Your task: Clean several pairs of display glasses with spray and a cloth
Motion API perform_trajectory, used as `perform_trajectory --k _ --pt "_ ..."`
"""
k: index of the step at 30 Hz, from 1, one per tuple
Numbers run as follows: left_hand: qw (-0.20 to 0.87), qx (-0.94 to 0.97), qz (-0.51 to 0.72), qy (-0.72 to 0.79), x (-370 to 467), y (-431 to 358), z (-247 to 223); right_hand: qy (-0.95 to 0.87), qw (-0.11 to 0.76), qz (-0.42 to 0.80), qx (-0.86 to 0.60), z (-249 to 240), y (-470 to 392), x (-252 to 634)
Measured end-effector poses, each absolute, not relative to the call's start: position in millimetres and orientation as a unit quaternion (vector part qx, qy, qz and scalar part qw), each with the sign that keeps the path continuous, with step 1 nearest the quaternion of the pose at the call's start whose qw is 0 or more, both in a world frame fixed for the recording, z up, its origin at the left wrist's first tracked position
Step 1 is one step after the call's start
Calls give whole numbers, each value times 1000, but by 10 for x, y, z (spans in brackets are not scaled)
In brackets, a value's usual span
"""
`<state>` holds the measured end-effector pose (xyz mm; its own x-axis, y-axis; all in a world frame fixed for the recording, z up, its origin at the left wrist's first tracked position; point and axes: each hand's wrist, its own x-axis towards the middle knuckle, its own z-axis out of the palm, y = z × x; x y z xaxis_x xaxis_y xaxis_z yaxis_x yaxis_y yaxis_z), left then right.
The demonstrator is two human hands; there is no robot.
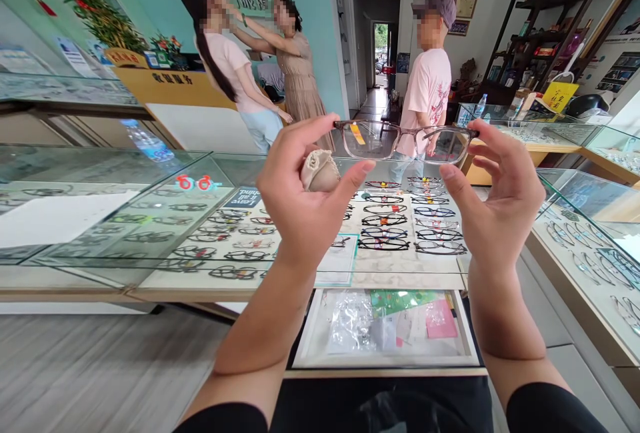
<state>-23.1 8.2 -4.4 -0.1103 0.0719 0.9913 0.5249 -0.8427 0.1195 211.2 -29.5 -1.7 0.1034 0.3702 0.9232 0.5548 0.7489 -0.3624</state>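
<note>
A pair of eyeglasses [407, 132] with a dark translucent frame is held up level between my two hands, above the glass counter. An orange sticker is on its left lens. My left hand [310, 186] pinches the left end of the frame and also holds a crumpled beige cloth [320, 170] against the palm. The right end of the frame is between the thumb and fingers of my right hand [493, 186]. Rows of glasses [384, 233] lie in the display case below.
An open drawer [465, 330] with plastic bags and papers juts out below the glass counter [210, 273]. A white sheet [60, 216] and a water bottle [147, 142] are on the left. Three people stand beyond the counter. Another glass case [590, 246] is on the right.
</note>
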Motion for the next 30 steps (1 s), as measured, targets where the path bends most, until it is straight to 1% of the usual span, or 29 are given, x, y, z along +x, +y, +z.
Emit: perform_trajectory --k 8,16,18,22,24,27,30 --pt "178 -644 -706 -237 -232 96 -41 -661 658 -91 -350 5 -314 2100" --pt "131 -626 -711 -292 -187 -34 -19 -665 655 -53 -354 -9 -299 2093" --pt "141 -622 -715 -286 -176 -39 -13 -664 653 -50 -362 -6 -296 2087" --pt "185 -621 -729 -222 -167 8 2 -665 647 -48 -369 -2 -293 2074" --pt "189 -619 -733 -209 -165 24 9 -667 644 -53 -371 -3 -293 2069" --pt "196 -612 -732 -228 -167 14 13 -669 643 -59 -368 -9 -291 2069" --pt "198 -610 -715 -279 -175 -16 4 -671 647 -56 -358 -18 -285 2077"
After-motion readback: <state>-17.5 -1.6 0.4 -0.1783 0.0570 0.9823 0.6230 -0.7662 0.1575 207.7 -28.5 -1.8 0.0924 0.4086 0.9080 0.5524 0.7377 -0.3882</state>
